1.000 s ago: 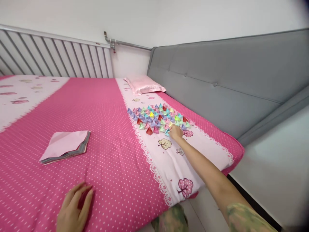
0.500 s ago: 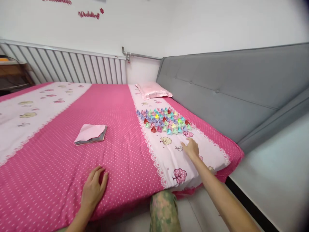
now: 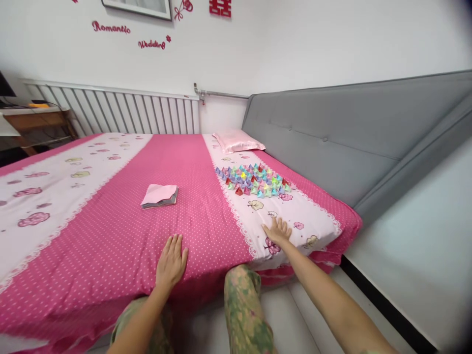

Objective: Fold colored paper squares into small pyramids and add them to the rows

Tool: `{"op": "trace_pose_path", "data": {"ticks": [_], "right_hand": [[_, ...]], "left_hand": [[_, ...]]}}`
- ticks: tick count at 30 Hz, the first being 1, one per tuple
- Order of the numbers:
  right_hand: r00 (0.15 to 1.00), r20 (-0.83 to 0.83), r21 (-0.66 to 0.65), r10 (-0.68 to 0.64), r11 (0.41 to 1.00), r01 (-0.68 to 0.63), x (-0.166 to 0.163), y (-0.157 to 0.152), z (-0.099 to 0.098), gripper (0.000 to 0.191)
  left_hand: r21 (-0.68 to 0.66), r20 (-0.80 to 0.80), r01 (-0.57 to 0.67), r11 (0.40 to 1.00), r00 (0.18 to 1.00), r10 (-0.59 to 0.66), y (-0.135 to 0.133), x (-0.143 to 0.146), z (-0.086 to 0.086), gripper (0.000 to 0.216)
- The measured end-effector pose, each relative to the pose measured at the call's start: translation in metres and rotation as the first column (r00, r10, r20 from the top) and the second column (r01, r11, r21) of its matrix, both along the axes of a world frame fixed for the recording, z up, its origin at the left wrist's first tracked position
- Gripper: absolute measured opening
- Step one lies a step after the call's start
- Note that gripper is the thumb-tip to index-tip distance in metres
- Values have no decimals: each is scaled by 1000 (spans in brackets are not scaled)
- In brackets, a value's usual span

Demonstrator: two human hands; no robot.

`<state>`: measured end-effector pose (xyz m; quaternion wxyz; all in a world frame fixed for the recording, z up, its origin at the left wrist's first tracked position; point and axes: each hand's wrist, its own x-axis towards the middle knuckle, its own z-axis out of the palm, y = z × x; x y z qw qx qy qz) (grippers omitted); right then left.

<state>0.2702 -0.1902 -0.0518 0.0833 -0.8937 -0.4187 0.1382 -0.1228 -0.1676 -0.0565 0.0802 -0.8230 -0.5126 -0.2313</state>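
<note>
My left hand lies flat and open on the pink dotted bedsheet near the bed's front edge. On the white patterned strip of the sheet rests my right hand, fingers spread, holding nothing. Beyond it, a cluster of several small coloured folded paper pieces sits on that strip. A stack of square papers with a pink top sheet lies on the sheet ahead of my left hand, out of reach of both hands.
A pink pillow lies at the far end by the grey padded headboard. A slatted rail runs along the far wall. A wooden desk stands at far left. My camouflage-trousered legs stand against the bed's edge.
My right hand has pulled back from the folded paper pieces to the bed's front edge. The view has backed away and risen, and my left hand has shifted right, flat on the sheet.
</note>
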Motion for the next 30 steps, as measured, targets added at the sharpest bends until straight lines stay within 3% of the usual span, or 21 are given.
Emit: {"op": "trace_pose_path", "data": {"ticks": [5, 21, 30], "right_hand": [[1000, -13, -26, 4, 1000, -4, -1, 2, 0, 79], [999, 41, -11, -28, 1000, 28, 0, 3, -15, 78], [998, 57, 39, -15, 999, 13, 9, 3, -29, 85]], "left_hand": [[-53, -22, -100, 994, 995, 99, -15, -2, -7, 58], [-135, -13, -106, 985, 994, 106, -28, 0, -7, 58], [-63, -77, -167, 984, 984, 162, -32, 5, -11, 55]]}}
